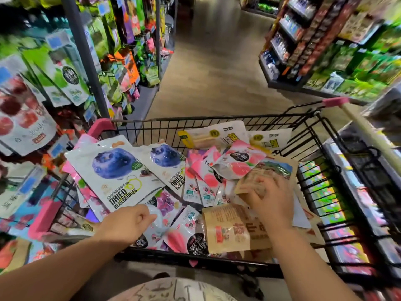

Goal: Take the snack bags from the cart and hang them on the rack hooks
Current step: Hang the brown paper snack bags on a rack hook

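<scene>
**Head view, store aisle.** A wire cart [195, 122] is heaped with snack bags [205, 183]. The rack [85, 61] stands beyond the cart's left side and is crowded with hanging packs; its hooks are too blurred to make out.

**Right hand** [271, 202]: over the cart's right half. The fingers [263, 184] are bent across the lower part of a brown bag [271, 169] and grasp it.

**Left hand** [128, 224]: above the cart's near-left corner, fingers curled inward. Whether they pinch the pale pack [159, 221] beneath cannot be told.

**Blueberry bag** [115, 170]: lies flat and uppermost at the cart's left side.

**Handling (a judgement, not an observation).**
- The pouches look light, flat and soft.
- The glossy film is likely to slide against neighbouring bags.
- The brown paper-faced bag should be stiffer and easier to hold.
- Each is best pinched at the sealed top edge, close to where the hanging hole would sit, so the hole can be presented to a hook.
- A squeeze at mid-body risks crushing the contents.
- Lifting one bag may drag others off the pile.
</scene>
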A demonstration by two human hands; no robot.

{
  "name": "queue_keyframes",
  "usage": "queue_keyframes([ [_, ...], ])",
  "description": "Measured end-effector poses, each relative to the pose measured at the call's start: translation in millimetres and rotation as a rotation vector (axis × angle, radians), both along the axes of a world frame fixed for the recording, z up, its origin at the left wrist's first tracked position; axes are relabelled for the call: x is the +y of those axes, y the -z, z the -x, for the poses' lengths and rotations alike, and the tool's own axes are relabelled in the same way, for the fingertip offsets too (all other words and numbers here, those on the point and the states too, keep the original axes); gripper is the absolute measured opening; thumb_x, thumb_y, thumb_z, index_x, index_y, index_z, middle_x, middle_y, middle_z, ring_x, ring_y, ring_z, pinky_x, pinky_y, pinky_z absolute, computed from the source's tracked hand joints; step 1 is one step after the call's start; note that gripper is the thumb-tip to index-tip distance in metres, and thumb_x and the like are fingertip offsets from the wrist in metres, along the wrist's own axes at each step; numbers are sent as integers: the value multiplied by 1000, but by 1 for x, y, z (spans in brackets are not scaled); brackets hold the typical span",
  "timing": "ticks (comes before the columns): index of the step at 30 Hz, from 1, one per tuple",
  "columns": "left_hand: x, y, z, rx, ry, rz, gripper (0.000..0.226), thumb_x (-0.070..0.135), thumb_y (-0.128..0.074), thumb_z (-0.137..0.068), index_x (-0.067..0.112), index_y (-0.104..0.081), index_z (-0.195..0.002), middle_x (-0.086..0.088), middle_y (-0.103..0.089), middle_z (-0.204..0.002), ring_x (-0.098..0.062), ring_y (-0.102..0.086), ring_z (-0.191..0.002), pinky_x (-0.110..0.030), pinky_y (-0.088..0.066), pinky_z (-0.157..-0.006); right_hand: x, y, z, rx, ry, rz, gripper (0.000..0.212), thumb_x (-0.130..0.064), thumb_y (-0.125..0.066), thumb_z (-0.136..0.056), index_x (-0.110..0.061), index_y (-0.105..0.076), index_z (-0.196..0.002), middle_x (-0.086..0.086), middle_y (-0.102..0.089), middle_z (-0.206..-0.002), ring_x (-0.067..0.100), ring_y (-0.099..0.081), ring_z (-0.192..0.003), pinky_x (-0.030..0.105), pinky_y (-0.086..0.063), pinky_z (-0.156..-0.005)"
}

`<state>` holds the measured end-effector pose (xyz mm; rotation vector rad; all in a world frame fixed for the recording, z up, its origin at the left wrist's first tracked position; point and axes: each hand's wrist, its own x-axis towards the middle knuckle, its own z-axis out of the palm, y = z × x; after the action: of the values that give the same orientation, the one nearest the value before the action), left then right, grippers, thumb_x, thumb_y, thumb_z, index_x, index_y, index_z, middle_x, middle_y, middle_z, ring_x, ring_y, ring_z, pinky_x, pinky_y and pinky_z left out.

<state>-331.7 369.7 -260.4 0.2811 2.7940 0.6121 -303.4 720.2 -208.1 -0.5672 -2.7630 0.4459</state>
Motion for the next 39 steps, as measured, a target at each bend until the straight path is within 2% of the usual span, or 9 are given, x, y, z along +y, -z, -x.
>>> queue_keyframes([
  [4, -1, 2, 2, 4, 10, -23, 38, 60, -46, -90, 27, -50, -71, 4, -60, -68, -7, -56, -68, -25, -39, -58, 33, 14, 6, -369, -35, -3, 70, -57, -70, -77, -40, -45, -140, -7, -22, -158, 20, -14, -146, 54, -26, -113],
  [7, -2, 3, 3, -6, 23, -21, 38, 60, -44, -90, 28, -50, -71, 2, -61, -67, -7, -57, -66, -26, -40, -57, 38, 20, 5, -391, -106, 100, 57, -45, -58, -93, -37, -39, -146, -5, -14, -162, 20, -6, -149, 52, -28, -113],
  [15, -5, 4, 3, -4, 49, -87, 40, 57, -45, -92, 26, -46, -67, 0, -56, -56, -14, -57, -58, -27, -42, -57, 15, -1, -4, 64, -85, 393, 33, -19, -48, -101, -23, -61, -131, -4, -55, -136, 16, -42, -133, 24, -31, -104],
  [21, -5, 1, 3, 6, 51, -121, 40, 55, -49, -91, 25, -46, -64, 2, -45, -49, -11, -44, -50, -27, -41, -55, 0, -50, -18, 284, 126, 551, 30, -30, -42, -103, -15, -67, -100, -1, -60, -87, 16, -52, -81, 18, -38, -62],
  [27, -4, -1, 3, -78, 43, -157, 37, 60, -54, -85, 26, -56, -71, 2, -49, -54, -8, -45, -51, -25, -38, -54, -21, -88, -19, 485, 260, 1180, 35, -43, -35, -104, -20, -60, -114, -7, -65, -104, 1, -62, -93, 11, -48, -73],
  [29, 1, -4, 4, -210, 22, -323, 30, 60, -61, -80, 31, -60, -75, 1, -56, -57, -7, -50, -52, -27, -44, -59, -35, -81, -13, 452, 187, 1445, 37, -44, -33, -104, -25, -62, -116, -4, -68, -110, 15, -62, -107, 25, -50, -87],
  [32, 22, -25, -2, -468, -64, -635, 56, 76, -67, -58, 26, -63, -83, 1, -70, -72, -10, -61, -65, -26, -48, -64, -70, -58, -3, 353, 175, 1872, 43, -46, -33, -102, -25, -58, -130, 8, -68, -122, 28, -61, -114, 50, -52, -88],
  [35, 47, -47, -10, -746, -168, -910, 86, 78, -68, -52, 17, -58, -111, -1, -71, -104, -11, -67, -87, -25, -51, -71, -105, -34, 2, 206, 218, 2133, 38, -39, -39, -104, -15, -60, -125, 16, -69, -118, 34, -64, -109, 59, -50, -91],
  [39, 62, -68, -18, -930, -355, -1331, 58, 43, -61, -73, 21, -53, -126, -9, -66, -120, -28, -65, -104, -43, -46, -98, -142, -26, 0, 52, 150, 2272, 42, -34, -39, -105, -4, -61, -124, 25, -65, -120, 40, -67, -105, 56, -56, -82],
])
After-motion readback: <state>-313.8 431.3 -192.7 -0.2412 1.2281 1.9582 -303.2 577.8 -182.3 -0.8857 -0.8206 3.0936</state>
